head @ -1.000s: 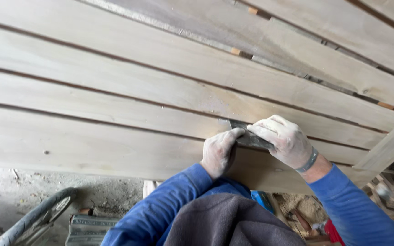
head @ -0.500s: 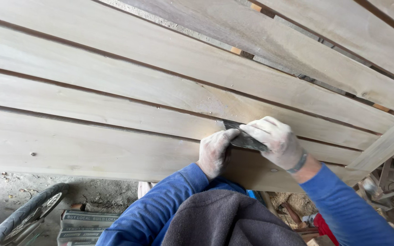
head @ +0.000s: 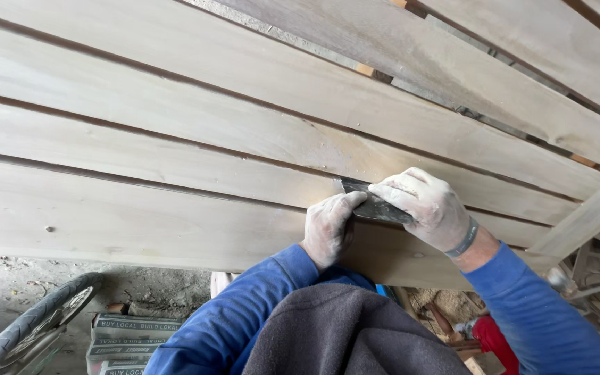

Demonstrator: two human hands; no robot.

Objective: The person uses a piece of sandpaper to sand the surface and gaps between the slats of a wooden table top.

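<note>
Scraper blade, dark and flat, pressed to pale wooden board beside slat gap, pinched by gloved right hand, steadied by closed left hand; seemingly shifted slightly leftward along board since earlier frames, suggesting ongoing scraping.

The wooden planks look pale, matt and dusty. The scraper blade is dull grey metal, smeared. Blue sleeves look soft cloth.
</note>
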